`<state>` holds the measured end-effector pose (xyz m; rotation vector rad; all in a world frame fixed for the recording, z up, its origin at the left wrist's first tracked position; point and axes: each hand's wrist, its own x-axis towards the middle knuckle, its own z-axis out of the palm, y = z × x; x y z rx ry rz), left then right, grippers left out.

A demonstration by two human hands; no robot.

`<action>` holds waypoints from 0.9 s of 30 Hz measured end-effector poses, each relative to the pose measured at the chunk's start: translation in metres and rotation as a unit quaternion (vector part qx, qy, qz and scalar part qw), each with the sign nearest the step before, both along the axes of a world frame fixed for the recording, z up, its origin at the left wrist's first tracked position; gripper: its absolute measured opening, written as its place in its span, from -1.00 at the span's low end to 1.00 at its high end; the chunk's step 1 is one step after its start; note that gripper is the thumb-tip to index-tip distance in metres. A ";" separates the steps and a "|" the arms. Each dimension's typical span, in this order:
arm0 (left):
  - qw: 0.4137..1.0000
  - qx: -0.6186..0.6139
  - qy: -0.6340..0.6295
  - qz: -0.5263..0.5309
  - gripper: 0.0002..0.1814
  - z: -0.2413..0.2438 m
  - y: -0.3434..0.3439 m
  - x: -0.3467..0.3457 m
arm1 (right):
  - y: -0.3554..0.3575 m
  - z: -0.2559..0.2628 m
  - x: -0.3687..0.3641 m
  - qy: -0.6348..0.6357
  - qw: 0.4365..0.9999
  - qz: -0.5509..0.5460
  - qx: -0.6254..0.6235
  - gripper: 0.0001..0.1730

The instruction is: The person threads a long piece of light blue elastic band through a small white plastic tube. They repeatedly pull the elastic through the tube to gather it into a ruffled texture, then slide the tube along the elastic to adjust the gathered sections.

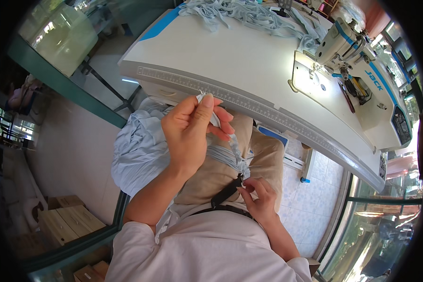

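Observation:
Raised near the table's front edge, my left hand (194,130) pinches one end of a light blue fabric strip (234,146), which passes by its fingers and runs down to my lap. Over my thighs my right hand (259,195) has its fingertips at the strip's gathered lower end, beside a black strap (227,192) that reaches to my waist. Whether the fingers grip the strip or the strap's tip, I cannot tell. A bundle of thin light blue strips (222,155) lies across my thigh. Light blue cloth (137,144) is heaped at my left side.
A white sewing table (232,56) with a ruler (211,88) along its front edge stands before me. A Jack sewing machine (359,53) is at the right, with tweezers (346,97) near it. Tangled light blue strips (246,16) lie at the back. A glass partition's frame (67,84) is at the left.

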<state>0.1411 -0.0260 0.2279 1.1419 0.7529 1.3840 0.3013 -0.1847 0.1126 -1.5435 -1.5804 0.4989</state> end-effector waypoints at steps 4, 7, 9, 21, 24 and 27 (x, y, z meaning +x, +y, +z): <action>1.000 -0.015 0.007 -0.007 -0.69 0.000 0.000 0.001 | 0.008 -0.003 -0.003 -0.079 0.996 0.029 0.033 -0.76; 1.000 -0.023 0.005 -0.011 -0.70 -0.001 0.000 0.000 | 0.011 0.000 -0.005 -0.092 0.995 0.032 0.018 -0.81; 1.000 -0.024 0.002 -0.014 -0.70 -0.001 0.000 0.000 | 0.007 -0.004 -0.001 -0.058 0.997 0.053 0.022 -0.88; 0.996 -0.062 -0.039 -0.056 -0.68 0.003 0.002 -0.008 | -0.007 0.020 -0.002 0.316 0.901 0.167 -0.247 -0.41; 0.994 -0.070 -0.062 -0.059 -0.69 0.006 0.002 -0.006 | -0.007 0.025 -0.004 0.308 0.904 0.153 -0.255 -0.40; 0.995 -0.060 -0.068 -0.039 -0.70 0.007 0.001 -0.002 | -0.009 0.028 -0.006 0.294 0.910 0.146 -0.252 -0.40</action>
